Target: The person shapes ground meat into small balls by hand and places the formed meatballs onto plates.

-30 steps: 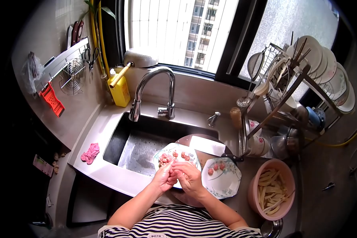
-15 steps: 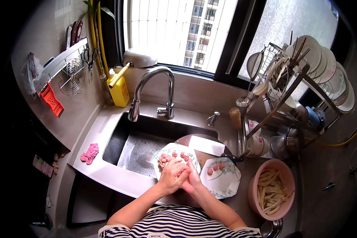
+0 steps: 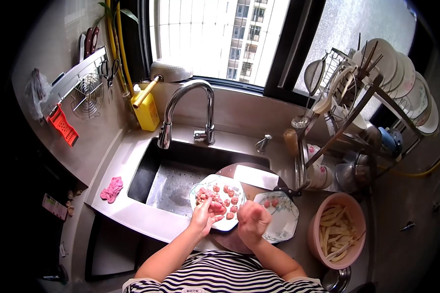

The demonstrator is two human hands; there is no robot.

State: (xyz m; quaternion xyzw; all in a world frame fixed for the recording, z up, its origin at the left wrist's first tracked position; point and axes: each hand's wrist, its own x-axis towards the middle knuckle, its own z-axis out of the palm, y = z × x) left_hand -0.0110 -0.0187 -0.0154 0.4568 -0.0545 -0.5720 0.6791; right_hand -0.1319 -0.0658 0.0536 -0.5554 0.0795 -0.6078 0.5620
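My left hand (image 3: 207,216) is cupped with its fingers apart over the near left edge of a patterned plate (image 3: 224,225). No held thing shows in it. That plate bears a heap of minced meat (image 3: 208,195), close to my left fingertips, and several small meatballs (image 3: 234,200). My right hand (image 3: 253,222) hovers between this plate and a second patterned plate (image 3: 283,225). Motion blurs its curled fingers, so what is in them, if anything, is hidden. A few meatballs (image 3: 274,201) lie on the far left part of the second plate.
Behind the plates, a cleaver (image 3: 256,177) lies on a round board (image 3: 225,170) that overlaps the sink (image 3: 168,188). A pink basin (image 3: 313,234) of pale strips stands at the right. A pink cloth (image 3: 112,189) lies left, and a dish rack (image 3: 362,110) rises back right.
My hands were pressed together over the left plate; now they are apart. The right has moved right towards the second plate, and more of the left plate's meatballs show.
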